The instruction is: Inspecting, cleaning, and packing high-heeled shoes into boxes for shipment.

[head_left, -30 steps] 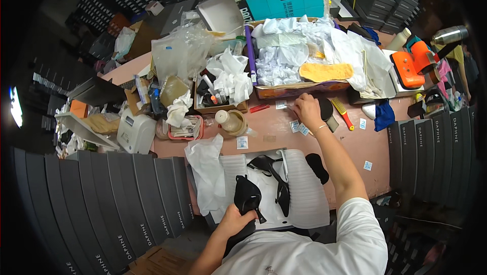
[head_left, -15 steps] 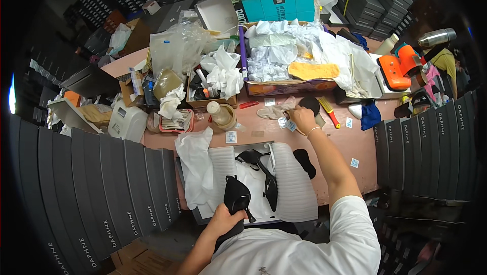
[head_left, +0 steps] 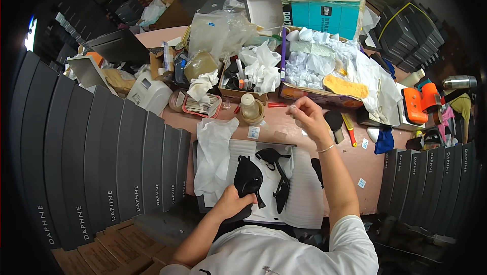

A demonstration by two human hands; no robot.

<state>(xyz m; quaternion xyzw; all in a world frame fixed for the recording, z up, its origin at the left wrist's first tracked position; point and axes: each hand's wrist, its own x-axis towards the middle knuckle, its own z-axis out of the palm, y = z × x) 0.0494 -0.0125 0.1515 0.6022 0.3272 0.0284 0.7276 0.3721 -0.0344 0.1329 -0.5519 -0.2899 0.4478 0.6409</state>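
Observation:
My left hand [head_left: 234, 203] grips a black high-heeled shoe [head_left: 248, 176] by its rear part, with toe up, above the near side of an open shoe box [head_left: 203, 205]. Inside the box another black heeled shoe [head_left: 282, 194] lies on white lining. White padded foam [head_left: 303, 188] folds out over the box's right side. Raised above the table beyond the box, my right hand [head_left: 313, 123] has its fingers pinched together; something small and pale shows at the fingertips, too small to name. White tissue paper [head_left: 213, 143] drapes over the box's left side.
Grey shoe boxes stand in rows at left [head_left: 109, 158] and right [head_left: 431, 183]. Along the back are a carton of crumpled paper [head_left: 314, 92], a bottle [head_left: 248, 106], a red basket [head_left: 203, 110] and an orange tape dispenser [head_left: 416, 105]. A brush [head_left: 350, 130] lies right of my right hand.
My right hand has lifted off the tabletop by the pale cloth and come back toward me, fingers pinched. My left hand still holds the shoe. The whole view has shifted.

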